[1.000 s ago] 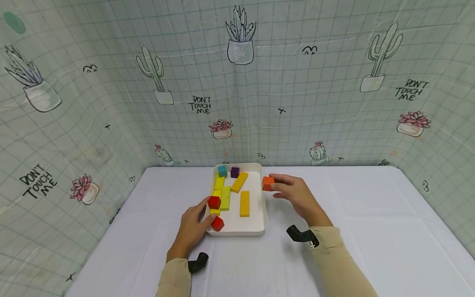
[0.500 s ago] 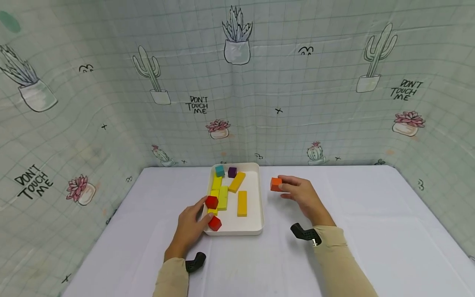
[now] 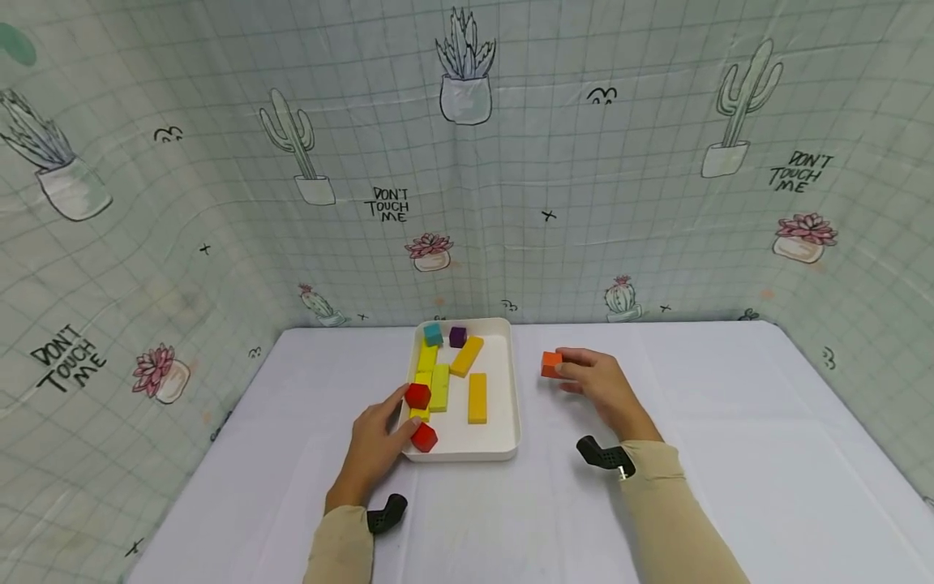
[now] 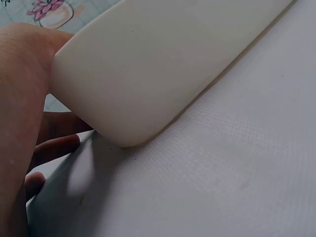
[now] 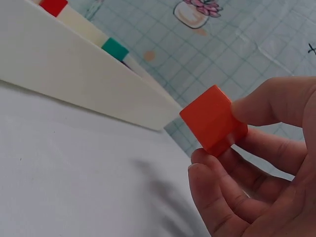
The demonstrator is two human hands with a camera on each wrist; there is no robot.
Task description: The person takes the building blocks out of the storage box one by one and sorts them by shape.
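Across the white-covered table (image 3: 730,454) the white tray (image 3: 503,442) sits at centre, backed by a cactus-print curtain (image 3: 584,203). Down the tray's left side run the long blocks: a yellow bar (image 3: 427,357), a lime bar (image 3: 439,387), then two orange-yellow bars, one angled (image 3: 467,356) and one straight (image 3: 477,397). At the far end sit a teal cube (image 3: 434,333) and a purple cube (image 3: 457,337).

Left hand (image 3: 374,450) is on the tray's near left corner, thumb curled over the rim beside two red blocks (image 3: 418,396) (image 3: 424,437), fingers tucked under the edge in the wrist view, so it grips the tray. Whether the thumb touches the red blocks I cannot tell.

Right hand (image 3: 600,385) is well clear of the tray on its right, holding the orange cube (image 3: 551,364) pinched between thumb and fingertips (image 5: 256,106), lifted just above the cloth.
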